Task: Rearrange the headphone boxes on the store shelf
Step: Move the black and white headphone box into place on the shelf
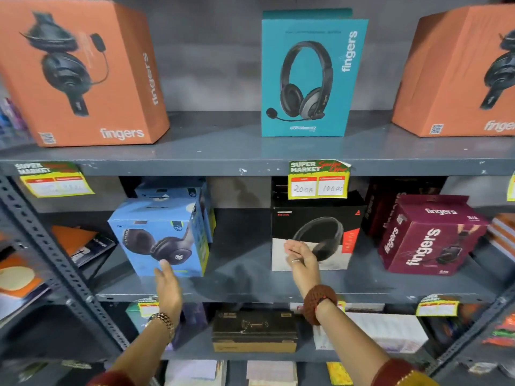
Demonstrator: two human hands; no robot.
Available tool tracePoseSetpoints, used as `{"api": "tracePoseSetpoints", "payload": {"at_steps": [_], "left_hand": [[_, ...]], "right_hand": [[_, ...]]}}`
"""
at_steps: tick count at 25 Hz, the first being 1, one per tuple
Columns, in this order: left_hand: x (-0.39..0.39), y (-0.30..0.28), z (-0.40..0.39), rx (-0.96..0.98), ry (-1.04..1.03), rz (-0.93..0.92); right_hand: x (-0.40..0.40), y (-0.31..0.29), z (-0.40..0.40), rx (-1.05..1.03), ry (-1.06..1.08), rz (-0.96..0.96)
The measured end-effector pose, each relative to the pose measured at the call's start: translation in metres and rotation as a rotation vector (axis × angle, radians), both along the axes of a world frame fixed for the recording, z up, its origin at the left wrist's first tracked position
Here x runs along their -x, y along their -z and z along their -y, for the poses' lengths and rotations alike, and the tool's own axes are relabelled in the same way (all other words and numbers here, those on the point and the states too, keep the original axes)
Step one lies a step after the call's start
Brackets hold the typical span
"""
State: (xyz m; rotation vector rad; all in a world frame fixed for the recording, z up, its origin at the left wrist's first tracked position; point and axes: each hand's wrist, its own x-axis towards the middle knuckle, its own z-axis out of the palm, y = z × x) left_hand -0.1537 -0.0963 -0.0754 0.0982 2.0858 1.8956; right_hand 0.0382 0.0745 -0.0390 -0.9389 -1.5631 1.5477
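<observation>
On the middle shelf (250, 288) stand a light blue headphone box (156, 232), a black headphone box (315, 227) and a maroon "fingers" box (426, 238). My left hand (168, 288) reaches toward the blue box's lower front, fingers apart, holding nothing. My right hand (302, 259) is open in front of the black box's lower left, fingertips near or on its face. The top shelf holds an orange box (83, 79) at left, a teal box (309, 79) in the middle and a second orange box (459, 79) at right.
More boxes stand behind the blue and maroon ones. A gap lies between the blue and black boxes. Yellow price tags (317, 181) hang from the shelf edges. The bottom shelf holds a brown box (253, 330) and white packs. Neighbouring racks with goods flank both sides.
</observation>
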Motion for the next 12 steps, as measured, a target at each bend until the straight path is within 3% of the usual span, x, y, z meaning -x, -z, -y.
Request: {"api": "tracePoseSetpoints", "payload": {"at_steps": [5,12], "left_hand": [[0.098,-0.039,0.069,-0.041,-0.066,-0.101],[0.156,-0.054,0.093,-0.119,0.415,-0.107]], "right_hand": [[0.114,-0.008,0.082,0.120,-0.174,-0.050],[0.199,-0.021,0.127,0.134,-0.124,-0.002]]}}
